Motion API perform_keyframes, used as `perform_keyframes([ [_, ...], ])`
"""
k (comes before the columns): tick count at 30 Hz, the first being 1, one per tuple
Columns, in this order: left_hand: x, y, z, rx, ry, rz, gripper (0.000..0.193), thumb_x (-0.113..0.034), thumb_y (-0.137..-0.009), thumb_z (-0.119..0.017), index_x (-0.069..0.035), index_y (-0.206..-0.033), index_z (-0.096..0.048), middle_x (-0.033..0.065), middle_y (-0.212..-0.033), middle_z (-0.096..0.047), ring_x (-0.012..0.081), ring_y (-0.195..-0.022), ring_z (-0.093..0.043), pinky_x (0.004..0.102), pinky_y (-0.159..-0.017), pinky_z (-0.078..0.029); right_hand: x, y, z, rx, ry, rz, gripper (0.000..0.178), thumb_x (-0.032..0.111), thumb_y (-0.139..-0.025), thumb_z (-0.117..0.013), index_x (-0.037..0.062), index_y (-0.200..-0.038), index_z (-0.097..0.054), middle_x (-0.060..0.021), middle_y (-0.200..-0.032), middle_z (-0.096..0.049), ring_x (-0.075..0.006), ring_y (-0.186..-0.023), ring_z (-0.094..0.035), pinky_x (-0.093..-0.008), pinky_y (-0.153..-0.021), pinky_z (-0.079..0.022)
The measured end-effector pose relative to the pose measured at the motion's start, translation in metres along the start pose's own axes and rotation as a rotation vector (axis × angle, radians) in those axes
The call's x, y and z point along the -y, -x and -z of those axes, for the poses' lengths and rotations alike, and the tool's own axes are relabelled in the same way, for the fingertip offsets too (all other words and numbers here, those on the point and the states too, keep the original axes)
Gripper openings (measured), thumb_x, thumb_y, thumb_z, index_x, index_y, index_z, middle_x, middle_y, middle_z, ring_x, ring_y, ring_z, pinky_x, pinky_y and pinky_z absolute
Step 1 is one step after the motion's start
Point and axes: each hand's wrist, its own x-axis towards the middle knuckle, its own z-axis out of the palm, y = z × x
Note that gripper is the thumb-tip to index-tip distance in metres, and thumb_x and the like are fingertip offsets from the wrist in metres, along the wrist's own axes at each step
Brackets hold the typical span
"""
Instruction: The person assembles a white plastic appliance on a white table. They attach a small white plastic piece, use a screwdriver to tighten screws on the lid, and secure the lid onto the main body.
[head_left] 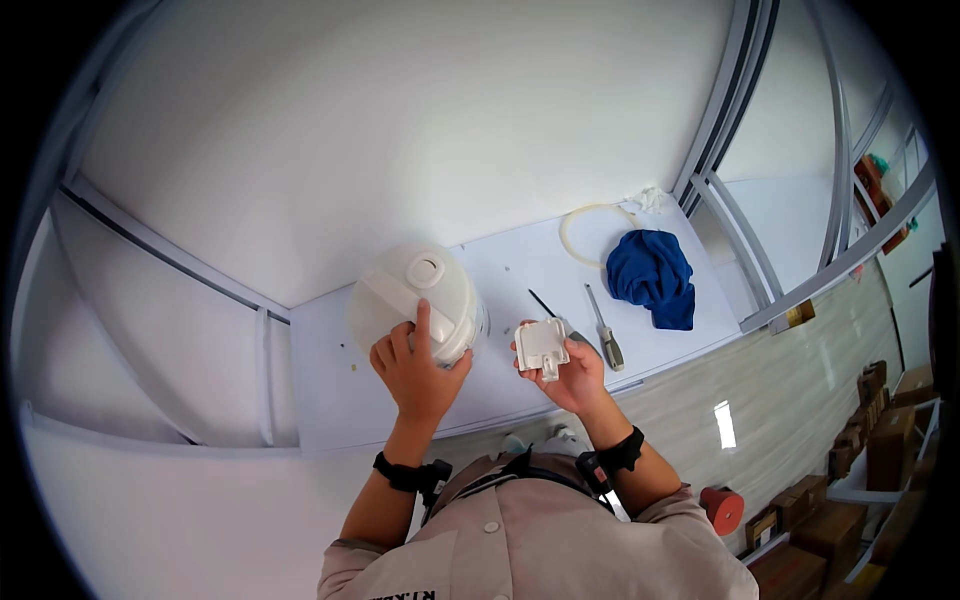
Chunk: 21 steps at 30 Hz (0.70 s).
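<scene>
A white, rounded appliance (pixel 385 295) with a round vent on its lid stands on the left part of the table; it looks like a rice cooker. My left hand (pixel 412 380) rests on its near side, index finger stretched over the lid and thumb spread toward the edge. Some of that hand's other fingers are bent. To the right, above the table's near edge, my right hand (pixel 580 380) is closed around a flat white plastic part (pixel 541 346) with a short tab at its lower end. Several fingers are hidden behind that part.
Just past my right hand lie two screwdrivers, one with a grey handle (pixel 611 350) and one with a dark shaft (pixel 542 304). A blue cloth (pixel 650 275), a pale ring (pixel 568 240) and small bits lie on the white table (pixel 350 405). Metal frames enclose it; cardboard boxes (pixel 890 445) stand right.
</scene>
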Motion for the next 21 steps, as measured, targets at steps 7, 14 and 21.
perform_keyframes([
  [7, 0.021, 0.004, 0.019, 0.131, 0.178, -0.039, 0.098, -0.036, -0.066, -0.091, -0.014, -0.153, -0.052, 0.0124, -0.127, -0.053, 0.0372, -0.12, -0.047, 0.06, -0.113, -0.029, 0.008, -0.012, -0.001, 0.017, -0.002, -0.035, 0.071, 0.044, -0.092, -0.067, 0.0019, -0.146, -0.051, -0.0207, -0.128, -0.065, -0.0312, -0.105, -0.068, -0.0357, -0.086, -0.055],
  [14, 0.06, 0.025, 0.05, 0.304, 0.296, -0.026, 0.087, -0.017, -0.073, -0.086, -0.018, -0.153, -0.054, 0.0087, -0.145, -0.054, 0.0372, -0.146, -0.037, 0.0643, -0.123, -0.014, 0.017, -0.028, 0.001, -0.011, 0.015, 0.007, 0.064, 0.041, -0.093, -0.067, 0.0056, -0.144, -0.052, -0.019, -0.126, -0.065, -0.0309, -0.105, -0.068, -0.0361, -0.086, -0.056],
  [21, 0.1, 0.034, 0.072, 0.307, 0.146, 0.048, 0.081, 0.008, -0.075, -0.066, -0.019, -0.151, -0.057, 0.0094, -0.154, -0.053, 0.0393, -0.149, -0.034, 0.06, -0.124, -0.018, 0.019, -0.043, 0.005, 0.0, 0.097, -0.006, 0.059, 0.035, -0.095, -0.066, 0.0065, -0.145, -0.052, -0.0146, -0.126, -0.065, -0.0263, -0.106, -0.066, -0.0342, -0.085, -0.053],
])
